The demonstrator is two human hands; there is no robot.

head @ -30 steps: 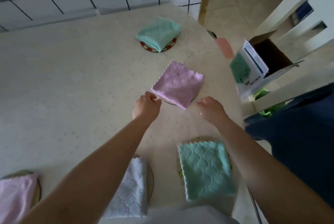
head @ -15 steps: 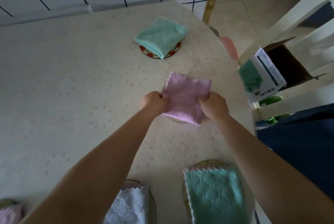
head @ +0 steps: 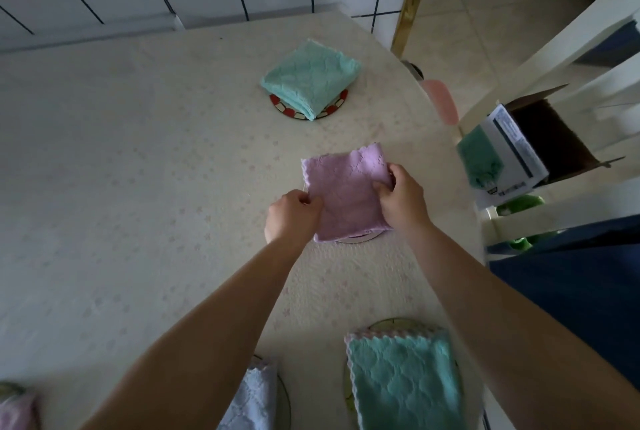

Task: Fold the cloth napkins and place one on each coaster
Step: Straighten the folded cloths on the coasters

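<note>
Left hand (head: 292, 214) pinches left edge of pink napkin (head: 346, 199); right hand (head: 401, 199) grips right edge, fingers curled. Napkin lies folded over coaster (head: 356, 239), mid-table (head: 138, 187).

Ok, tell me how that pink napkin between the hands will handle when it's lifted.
Probably floppy: the pink napkin already bends where the left hand and right hand pinch it. Likely light, being thin folded cloth. Its fleecy, quilted surface should grip rather than slip, but the fold may fall open if held by one edge.
</note>
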